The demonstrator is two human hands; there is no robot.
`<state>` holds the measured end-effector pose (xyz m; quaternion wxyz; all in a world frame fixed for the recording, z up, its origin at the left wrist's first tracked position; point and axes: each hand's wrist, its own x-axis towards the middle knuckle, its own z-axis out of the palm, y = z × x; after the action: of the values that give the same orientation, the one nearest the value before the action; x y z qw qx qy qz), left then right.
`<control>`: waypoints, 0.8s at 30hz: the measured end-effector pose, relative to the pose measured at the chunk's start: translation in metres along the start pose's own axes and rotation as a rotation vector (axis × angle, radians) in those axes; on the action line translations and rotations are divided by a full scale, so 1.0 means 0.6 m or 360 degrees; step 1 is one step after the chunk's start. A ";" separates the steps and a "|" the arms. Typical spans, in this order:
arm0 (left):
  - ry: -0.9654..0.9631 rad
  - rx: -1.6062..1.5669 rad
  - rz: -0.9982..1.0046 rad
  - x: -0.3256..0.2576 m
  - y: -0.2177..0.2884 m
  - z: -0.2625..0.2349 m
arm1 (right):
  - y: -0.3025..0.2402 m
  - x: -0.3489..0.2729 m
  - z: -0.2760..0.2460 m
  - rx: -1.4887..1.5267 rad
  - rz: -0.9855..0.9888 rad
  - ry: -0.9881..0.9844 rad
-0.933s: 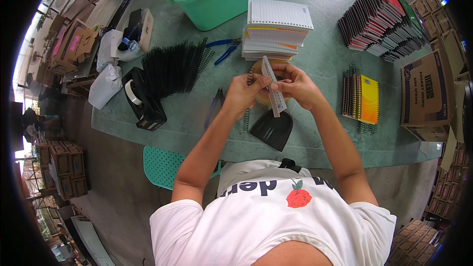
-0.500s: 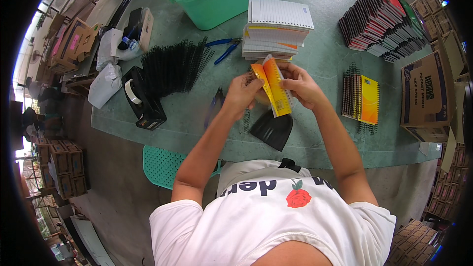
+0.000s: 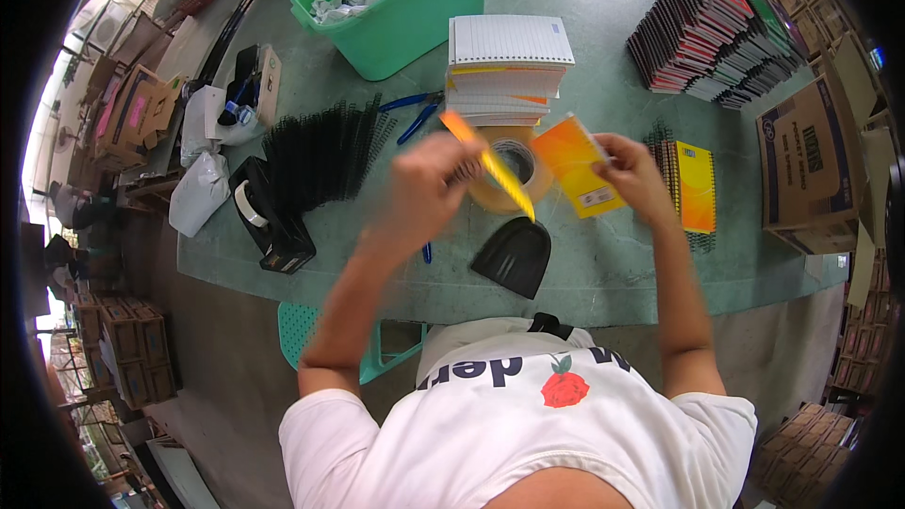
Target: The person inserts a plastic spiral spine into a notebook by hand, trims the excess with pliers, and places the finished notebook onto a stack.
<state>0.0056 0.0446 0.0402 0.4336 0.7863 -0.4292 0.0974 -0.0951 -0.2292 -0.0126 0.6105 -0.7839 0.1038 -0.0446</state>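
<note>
- A thin orange-yellow sheet, seen edge-on and blurred [image 3: 490,165], is being held up by the left hand [image 3: 429,190]; the grip is closed around its near end, though the fingers are too blurred to be told apart.
- A small orange-yellow notebook cover with a white label [image 3: 577,168] is being pinched at its upper right corner by the right hand [image 3: 630,174], in a narrow grip.
- Both pieces are being held above the green bench [image 3: 613,269], apart from each other, over a roll of clear brown packing tape [image 3: 509,174].
- A black plastic scoop-shaped piece [image 3: 514,254] is lying on the bench just below the tape roll.
- A stack of white spiral-bound note pads [image 3: 507,66] is standing behind the hands, with blue-handled pliers [image 3: 415,111] beside it.
- A row of black wire binding coils [image 3: 320,153] is lying to the left, next to a black tape dispenser [image 3: 269,221].
- Finished orange-covered spiral notebooks [image 3: 696,187] are lying just right of the right hand.
- A green plastic tub [image 3: 405,9] is standing at the far edge.
</note>
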 end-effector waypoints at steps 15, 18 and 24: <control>-0.0044 0.0438 -0.0070 0.103 -0.016 0.015 | -0.027 -0.008 0.058 -0.0965 -0.0469 0.0123; -0.0374 0.0000 -0.0309 0.046 -0.026 0.012 | -0.037 0.001 0.069 -0.1087 -0.0585 0.0079; -0.0350 -0.0704 -0.1000 -0.026 -0.070 0.064 | -0.035 0.016 0.062 -0.0241 -0.0408 0.0048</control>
<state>0.0196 0.0352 -0.0161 0.5527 0.7726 -0.2222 -0.2196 -0.0764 -0.1910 -0.0021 0.5372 -0.8339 0.0151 -0.1260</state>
